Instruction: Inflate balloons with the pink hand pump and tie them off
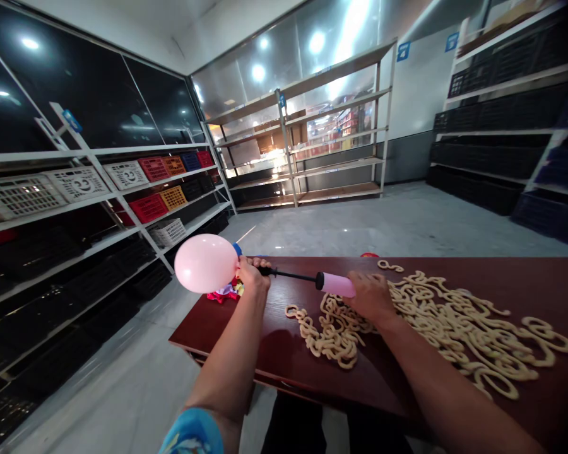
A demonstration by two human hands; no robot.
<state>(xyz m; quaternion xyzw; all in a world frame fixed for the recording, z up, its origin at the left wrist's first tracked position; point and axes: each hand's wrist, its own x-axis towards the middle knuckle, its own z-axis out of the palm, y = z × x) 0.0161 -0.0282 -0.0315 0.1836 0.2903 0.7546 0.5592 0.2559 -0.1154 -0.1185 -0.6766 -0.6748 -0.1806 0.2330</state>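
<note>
A balloon pump, with a pink barrel [336, 285] and a black rod [296, 275] drawn out, is held level above the table between my two hands. My left hand [254, 272] is closed around the pump's black left end and the neck of an inflated pink balloon [206, 263]. The exact joint is hidden by my fingers. On the right, my right hand [372, 295] wraps round the pink barrel. Beneath and beside it lies a heap of beige, curly, rope-like pieces [445, 315]. Behind my left wrist, a small pile of colourful crinkled pieces [223, 293] is partly covered.
The dark red-brown table [284, 353] has its front edge close to my legs. Shelves with coloured crates [154, 169] run along the left. Racks [336, 161] stand at the back, and dark crates [483, 151] fill the right shelves. Grey floor [312, 230] lies between.
</note>
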